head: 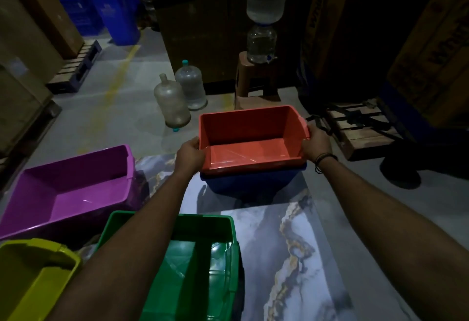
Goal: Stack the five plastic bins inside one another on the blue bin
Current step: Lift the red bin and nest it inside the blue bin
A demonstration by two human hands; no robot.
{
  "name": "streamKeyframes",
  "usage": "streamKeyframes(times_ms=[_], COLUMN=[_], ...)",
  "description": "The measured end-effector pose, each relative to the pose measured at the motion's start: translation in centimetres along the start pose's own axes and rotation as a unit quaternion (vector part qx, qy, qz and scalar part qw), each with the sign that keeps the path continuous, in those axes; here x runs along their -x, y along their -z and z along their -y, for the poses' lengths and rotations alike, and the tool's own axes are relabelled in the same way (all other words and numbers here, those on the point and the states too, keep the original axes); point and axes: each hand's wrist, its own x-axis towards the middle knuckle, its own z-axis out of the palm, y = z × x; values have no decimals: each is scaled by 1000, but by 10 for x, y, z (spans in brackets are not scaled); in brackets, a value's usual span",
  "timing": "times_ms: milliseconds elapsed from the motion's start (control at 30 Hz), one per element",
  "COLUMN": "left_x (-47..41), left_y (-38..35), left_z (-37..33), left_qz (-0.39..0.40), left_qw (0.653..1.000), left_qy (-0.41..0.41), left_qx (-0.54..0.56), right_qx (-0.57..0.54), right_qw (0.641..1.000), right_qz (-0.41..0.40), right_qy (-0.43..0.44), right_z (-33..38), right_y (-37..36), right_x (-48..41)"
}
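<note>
A red bin point(251, 140) sits nested in the blue bin point(251, 181) at the far end of the marbled table point(291, 244). My left hand point(190, 154) grips the red bin's left rim and my right hand point(317, 140) grips its right rim. A purple bin point(73, 188) lies open at the left. Below it, a green bin point(193, 265) stands near the front, partly hidden by my left forearm. The corner of a yellow bin point(33, 275) shows at the bottom left.
Two empty water jugs point(177, 99) stand on the floor beyond the table. A brown stool point(256, 82) carries a water dispenser point(264, 16). A wooden pallet point(360, 130) lies at the right, and blue crates point(101, 8) and cardboard boxes stand at the back left.
</note>
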Motion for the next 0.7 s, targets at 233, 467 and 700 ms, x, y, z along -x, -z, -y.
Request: streamKeyframes(times_ms=[233, 467, 700], left_x=[-2, -2, -3], left_y=[-9, -17, -21], left_z=[18, 25, 28], left_qz=[1, -38, -79], left_qw=[999, 997, 996], left_qy=[0, -4, 17], left_qx=[-49, -61, -48], right_qx=[42, 87, 83], right_qw=[999, 996, 996], right_qz=[29, 28, 13], right_qy=[5, 16, 12], right_z=[-22, -34, -43], right_y=[-18, -28, -35], right_x=[-5, -15, -19])
